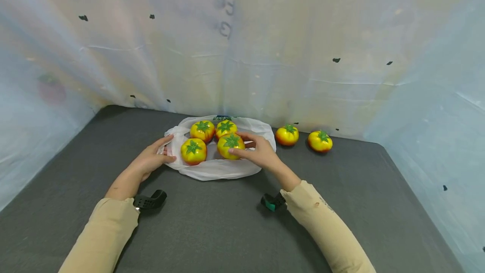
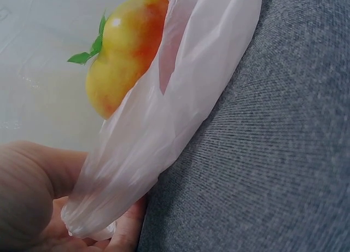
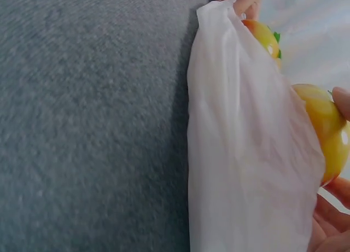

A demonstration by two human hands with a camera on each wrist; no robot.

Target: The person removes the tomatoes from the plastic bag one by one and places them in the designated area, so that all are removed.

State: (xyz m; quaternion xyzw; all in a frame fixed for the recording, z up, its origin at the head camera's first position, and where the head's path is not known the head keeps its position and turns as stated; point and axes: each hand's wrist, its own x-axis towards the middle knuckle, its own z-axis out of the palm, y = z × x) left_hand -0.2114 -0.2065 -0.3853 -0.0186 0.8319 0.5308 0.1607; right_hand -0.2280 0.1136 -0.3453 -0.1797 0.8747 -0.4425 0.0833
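Tomato (image 1: pixel 229 145), glossy, lobed, gripped by right fingers (image 1: pixel 251 137) at crinkled plastic bag (image 1: pixel 221 172); left fingers (image 1: pixel 163 140) seemingly pinch bag edge

nothing's reading clearly tbh, just squiggles (image 1: pixel 225 29) showing on the pale sheet (image 1: pixel 284 33), greenish print (image 1: pixel 223 118) sitting on the white bag (image 1: pixel 219 174), tiny marks (image 1: pixel 326 204) running along the right sleeve (image 1: pixel 322 222)

Print (image 1: pixel 224 117) on the plastic bag (image 1: pixel 212 175) is too small to read. The left wrist view crops the left hand (image 2: pixel 27 192), with 1 tomato (image 2: pixel 126 50) partly behind the bag; the right wrist view crops the right hand (image 3: pixel 331 222), its held tomato (image 3: pixel 325 123) partly covered.
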